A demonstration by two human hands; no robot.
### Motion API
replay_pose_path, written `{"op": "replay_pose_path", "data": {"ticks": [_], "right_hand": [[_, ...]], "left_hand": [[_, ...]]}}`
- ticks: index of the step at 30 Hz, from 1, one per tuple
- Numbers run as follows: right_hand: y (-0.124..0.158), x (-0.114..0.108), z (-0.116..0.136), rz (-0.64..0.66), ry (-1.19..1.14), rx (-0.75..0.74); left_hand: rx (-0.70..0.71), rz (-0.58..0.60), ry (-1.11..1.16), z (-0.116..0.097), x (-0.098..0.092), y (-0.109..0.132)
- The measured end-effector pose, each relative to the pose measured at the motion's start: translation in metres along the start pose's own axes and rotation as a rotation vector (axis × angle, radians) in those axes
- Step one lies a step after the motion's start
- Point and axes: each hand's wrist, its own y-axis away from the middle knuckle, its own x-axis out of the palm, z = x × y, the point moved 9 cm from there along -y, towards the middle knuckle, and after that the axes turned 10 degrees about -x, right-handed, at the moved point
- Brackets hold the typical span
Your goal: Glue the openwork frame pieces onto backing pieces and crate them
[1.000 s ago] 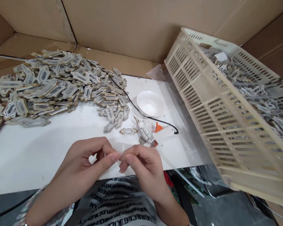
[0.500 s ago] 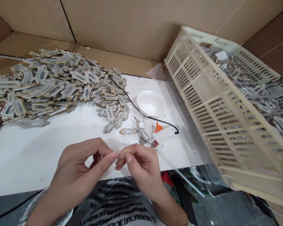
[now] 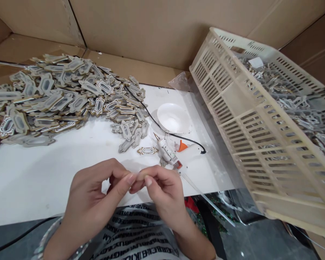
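My left hand [image 3: 101, 193] and my right hand [image 3: 161, 191] meet fingertip to fingertip above the table's front edge. Both are closed in a pinch, thumb against forefinger. Whatever lies between the fingertips is hidden or too small to make out. Just beyond my right hand, a white glue gun [image 3: 166, 153] lies on its side with a clear glue stick [image 3: 197, 193] sticking out of its back. Beside its nozzle lies a single ornate frame-shaped plaque [image 3: 147, 150], its white-and-gold patterned face up.
A big heap of similar plaques [image 3: 56, 94] covers the back left of the white table [image 3: 78, 162]. A white dish [image 3: 173, 117] stands behind the glue gun, with a black cord [image 3: 154, 122] running past it. On the right is a slatted cream crate [image 3: 233, 97] holding bagged parts. Cardboard walls [image 3: 141, 32] enclose the back.
My fingertips have drawn slightly closer together, and my left wrist has shifted a little to the right. The glue gun and the plaques lie as before.
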Motion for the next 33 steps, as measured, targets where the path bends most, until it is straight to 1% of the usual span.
{"op": "replay_pose_path", "data": {"ticks": [2,3,6,7,8,10,13,16,18,20,21,23,25,27,31,33], "right_hand": [[-0.001,0.000,0.001,-0.014,-0.002,-0.011],[-0.001,-0.001,0.002,-0.033,0.005,-0.017],[-0.002,-0.012,0.007,-0.152,0.066,-0.050],[-0.001,-0.016,0.009,-0.192,0.093,-0.066],[-0.001,-0.019,0.011,-0.218,0.116,-0.084],[-0.001,-0.021,0.015,-0.220,0.138,-0.119],[0.001,-0.019,0.016,-0.168,0.141,-0.137],[0.002,-0.017,0.016,-0.127,0.167,-0.149],[0.003,-0.017,0.016,-0.117,0.198,-0.154],[0.004,-0.019,0.015,-0.118,0.231,-0.156],[0.004,-0.021,0.015,-0.118,0.245,-0.158],[0.003,-0.024,0.016,-0.115,0.273,-0.162],[0.003,-0.028,0.016,-0.106,0.298,-0.163],[0.004,-0.033,0.016,-0.113,0.321,-0.157],[0.008,-0.045,0.017,-0.159,0.344,-0.156],[0.011,-0.049,0.017,-0.166,0.347,-0.163]], "left_hand": [[0.042,-0.048,0.007,-0.003,0.000,0.005],[0.068,-0.090,-0.002,-0.006,-0.001,0.008],[0.183,-0.252,-0.052,-0.018,-0.007,0.022],[0.206,-0.284,-0.051,-0.020,-0.008,0.026],[0.201,-0.295,-0.028,-0.020,-0.009,0.028],[0.091,-0.268,0.069,-0.009,-0.009,0.027],[-0.124,-0.229,0.263,0.017,-0.007,0.024],[-0.224,-0.196,0.395,0.031,-0.004,0.023],[-0.253,-0.193,0.410,0.034,-0.004,0.021],[-0.263,-0.194,0.325,0.034,-0.007,0.017],[-0.261,-0.161,0.241,0.033,-0.007,0.014],[-0.246,-0.038,0.018,0.033,0.000,0.006],[-0.222,0.098,-0.202,0.037,0.011,0.001],[-0.212,0.180,-0.373,0.044,0.019,-0.003],[-0.226,0.282,-0.678,0.057,0.035,-0.006],[-0.214,0.298,-0.841,0.061,0.039,-0.007]]}}
